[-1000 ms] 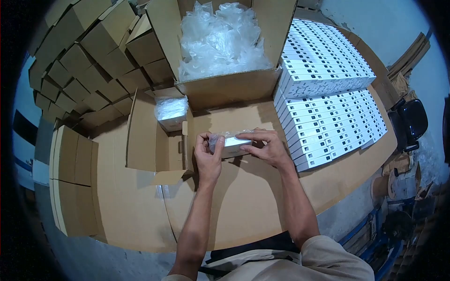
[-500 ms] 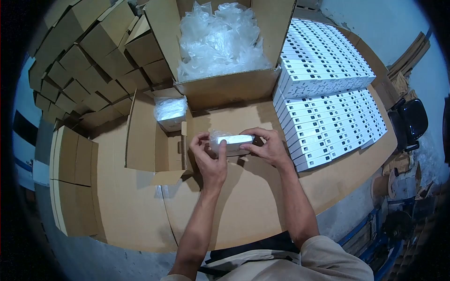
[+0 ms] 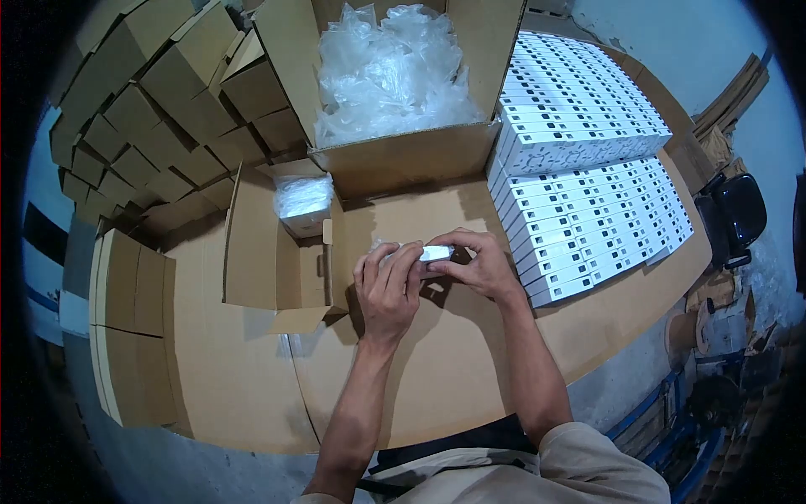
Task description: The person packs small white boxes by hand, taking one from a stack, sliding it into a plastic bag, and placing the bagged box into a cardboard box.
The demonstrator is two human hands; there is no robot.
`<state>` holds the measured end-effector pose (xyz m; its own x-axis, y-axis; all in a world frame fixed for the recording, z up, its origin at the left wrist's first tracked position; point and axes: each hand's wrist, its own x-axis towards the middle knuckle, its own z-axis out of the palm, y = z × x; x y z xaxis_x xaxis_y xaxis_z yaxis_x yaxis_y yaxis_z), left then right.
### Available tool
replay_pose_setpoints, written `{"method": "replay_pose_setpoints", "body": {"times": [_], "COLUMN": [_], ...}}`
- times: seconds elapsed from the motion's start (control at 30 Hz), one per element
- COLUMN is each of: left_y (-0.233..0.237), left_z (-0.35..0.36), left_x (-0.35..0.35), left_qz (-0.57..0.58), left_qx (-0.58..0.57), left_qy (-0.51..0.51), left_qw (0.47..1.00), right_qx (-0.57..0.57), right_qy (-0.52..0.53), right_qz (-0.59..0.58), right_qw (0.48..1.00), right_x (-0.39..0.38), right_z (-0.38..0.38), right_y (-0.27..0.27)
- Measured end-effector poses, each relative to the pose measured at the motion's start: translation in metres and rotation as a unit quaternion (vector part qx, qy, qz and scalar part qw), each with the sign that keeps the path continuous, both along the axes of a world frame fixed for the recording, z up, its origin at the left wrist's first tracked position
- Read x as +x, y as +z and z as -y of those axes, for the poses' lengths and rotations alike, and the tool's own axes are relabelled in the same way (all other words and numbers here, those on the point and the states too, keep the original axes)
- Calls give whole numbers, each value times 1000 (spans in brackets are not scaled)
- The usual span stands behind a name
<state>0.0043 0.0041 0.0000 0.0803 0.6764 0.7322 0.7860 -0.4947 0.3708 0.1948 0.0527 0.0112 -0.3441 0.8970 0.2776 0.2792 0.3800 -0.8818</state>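
Note:
Both hands hold a small white box (image 3: 436, 253) above the cardboard-covered table (image 3: 445, 353). My left hand (image 3: 389, 286) is wrapped over its left part and hides most of it, with a bit of clear plastic showing behind the fingers. The right end is pinched between thumb and fingers of my right hand (image 3: 477, 262). Left of my hands stands an open brown carton (image 3: 252, 244), with plastic-wrapped items (image 3: 304, 202) at its far end. Rows of white boxes (image 3: 588, 227) stand to the right.
A large open carton (image 3: 411, 160) full of clear plastic bags (image 3: 395, 76) stands at the back. Brown cartons (image 3: 126, 126) are piled at the back left, and folded-looking cartons (image 3: 130, 328) stand at the left edge. A black chair (image 3: 735, 214) is beyond the table at right.
My left hand has turned over and its fingers now cover the left part of the white box and the plastic. My right hand has stayed at the box's right end.

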Motion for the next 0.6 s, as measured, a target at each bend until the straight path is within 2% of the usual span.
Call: {"method": "replay_pose_setpoints", "body": {"times": [0.07, 0.17, 0.23, 0.37, 0.47, 0.6], "left_y": [0, 2, -1, 1, -6, -5], "left_z": [-1, -3, -3, -3, -8, -8], "left_x": [-2, -7, -10, -10, -11, -11], "left_qz": [16, 55, 120, 294, 328, 334], "left_qx": [-11, -51, -110, -253, -233, -254], "left_qy": [-11, -41, -62, -110, -119, -106], "left_qw": [1000, 996, 985, 915, 908, 902], "right_qx": [-50, -44, -28, -21, 25, 31], "right_qy": [-5, 1, 1, 6, -8, 23], "right_qz": [11, 21, 19, -37, -46, -3], "right_qw": [999, 999, 999, 999, 999, 999], "right_x": [0, 1, 1, -2, -4, 3], "right_z": [3, 2, 2, 3, 6, 2], "right_y": [8, 7, 7, 8, 12, 6]}}
